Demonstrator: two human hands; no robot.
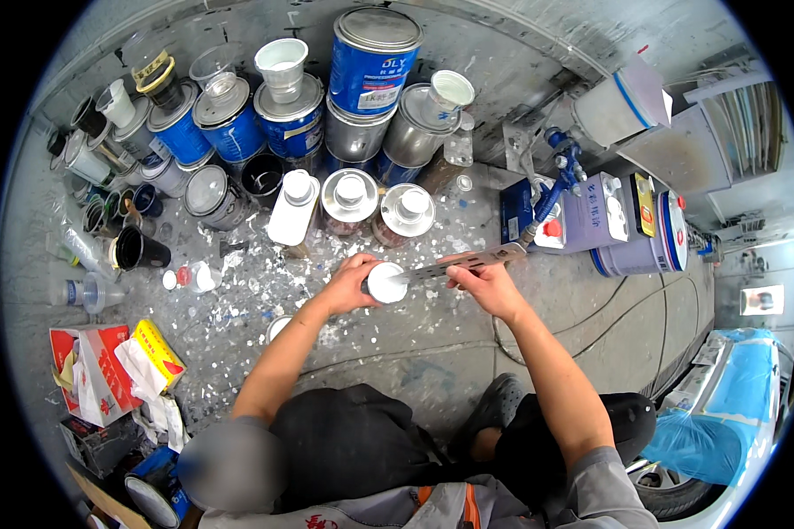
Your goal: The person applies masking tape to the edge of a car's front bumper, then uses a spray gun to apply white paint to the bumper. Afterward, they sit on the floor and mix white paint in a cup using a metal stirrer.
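My left hand (pixel 348 287) is wrapped round a small cup of white paint (pixel 386 283), held above the paint-spattered floor in front of me. From the right, my right hand (pixel 485 284) grips a flat metal mixing stick (pixel 468 263) with slots along it. The stick's far end reaches into the cup, and its tip is hidden in the white paint. Just beyond my hands stand a white bottle (pixel 292 213) and two round metal cans with white caps, one on the left (pixel 348 201) and one on the right (pixel 406 217).
Blue paint cans (pixel 293 128) line the wall, some topped with cups. At the right are a blue spray gun (pixel 565 163), a lilac drum (pixel 631 257) and a hose (pixel 591 322) on the floor. A red box (pixel 106 370) lies left; a blue-sheeted car (pixel 732 397) stands right.
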